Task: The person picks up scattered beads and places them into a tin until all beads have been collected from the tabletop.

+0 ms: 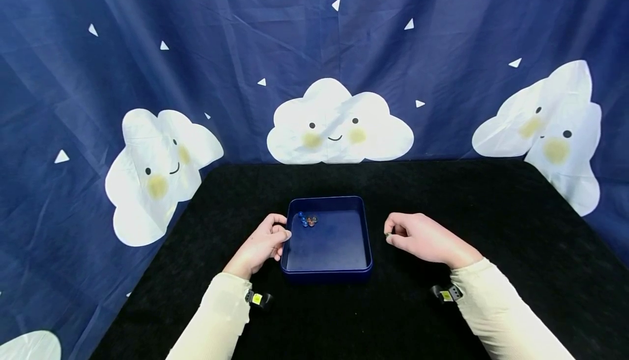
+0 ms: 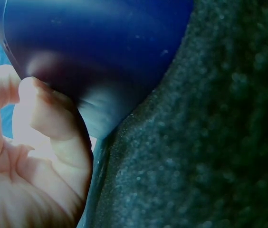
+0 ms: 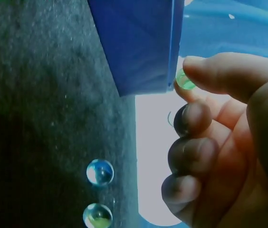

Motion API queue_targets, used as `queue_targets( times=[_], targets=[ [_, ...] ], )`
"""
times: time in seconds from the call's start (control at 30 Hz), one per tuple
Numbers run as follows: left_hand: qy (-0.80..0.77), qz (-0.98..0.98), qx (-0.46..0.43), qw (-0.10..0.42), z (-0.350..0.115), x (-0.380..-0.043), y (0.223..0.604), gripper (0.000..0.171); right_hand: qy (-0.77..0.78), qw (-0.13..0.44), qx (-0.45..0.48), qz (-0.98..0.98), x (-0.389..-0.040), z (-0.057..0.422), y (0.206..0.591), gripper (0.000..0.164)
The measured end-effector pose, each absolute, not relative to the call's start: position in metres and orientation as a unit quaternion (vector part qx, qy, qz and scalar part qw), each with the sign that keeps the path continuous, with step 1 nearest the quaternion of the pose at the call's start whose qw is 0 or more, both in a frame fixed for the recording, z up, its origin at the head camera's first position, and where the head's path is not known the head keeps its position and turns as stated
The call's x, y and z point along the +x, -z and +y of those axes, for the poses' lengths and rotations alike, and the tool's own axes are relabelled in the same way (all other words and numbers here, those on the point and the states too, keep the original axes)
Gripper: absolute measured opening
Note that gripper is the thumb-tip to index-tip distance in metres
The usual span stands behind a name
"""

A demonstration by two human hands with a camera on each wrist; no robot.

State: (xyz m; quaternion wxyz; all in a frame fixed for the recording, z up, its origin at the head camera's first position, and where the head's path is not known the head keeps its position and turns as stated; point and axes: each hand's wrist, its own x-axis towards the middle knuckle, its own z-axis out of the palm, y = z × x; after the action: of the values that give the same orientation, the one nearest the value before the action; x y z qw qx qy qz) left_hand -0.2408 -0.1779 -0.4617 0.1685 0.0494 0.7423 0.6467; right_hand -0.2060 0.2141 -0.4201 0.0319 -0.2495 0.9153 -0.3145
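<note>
My left hand [image 1: 260, 242] holds the left wall of a square, dark blue tray [image 1: 367, 234], its thumb at the rim. In the left wrist view, thumb and finger bend against the edge of the tray, partly hiding it. Several small glass marbles [image 1: 304, 222], blue, orange and clear-looking, lie in the tray's far left corner. To the right of the tray and apart from it, my right hand [image 1: 422, 237] pinches a green glass marble [image 3: 185, 80] between thumb and forefinger. The other fingers of that hand are curled.
In the right wrist view, a blue marble [image 3: 100, 172] and a yellow-green marble [image 3: 97, 216] sit on the black cloth [image 1: 442, 185]. A navy curtain [image 1: 245, 21] with white clouds hangs behind the table.
</note>
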Motion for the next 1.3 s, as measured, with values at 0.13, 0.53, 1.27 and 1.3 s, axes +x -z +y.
queue_targets(
  times=[0.13, 0.53, 1.27, 1.3],
  targets=[
    [-0.647, 0.741, 0.050, 0.170, -0.178, -0.240, 0.460, 0.048, 0.312, 0.039, -0.256, 0.914, -0.204, 0.210, 0.421, 0.011],
    [-0.648, 0.741, 0.057, 0.167, -0.178, -0.240, 0.460, 0.047, 0.304, 0.033, -0.270, 0.913, -0.206, 0.207, 0.428, 0.016],
    [-0.644, 0.745, 0.050, 0.167, -0.178, -0.242, 0.462, 0.044, 0.300, 0.006, -0.190, 0.935, -0.213, 0.221, 0.434, 0.010],
    [-0.644, 0.744, 0.049, 0.168, -0.179, -0.242, 0.462, 0.045, 0.300, 0.005, -0.191, 0.935, -0.212, 0.220, 0.433, 0.010]
  ],
)
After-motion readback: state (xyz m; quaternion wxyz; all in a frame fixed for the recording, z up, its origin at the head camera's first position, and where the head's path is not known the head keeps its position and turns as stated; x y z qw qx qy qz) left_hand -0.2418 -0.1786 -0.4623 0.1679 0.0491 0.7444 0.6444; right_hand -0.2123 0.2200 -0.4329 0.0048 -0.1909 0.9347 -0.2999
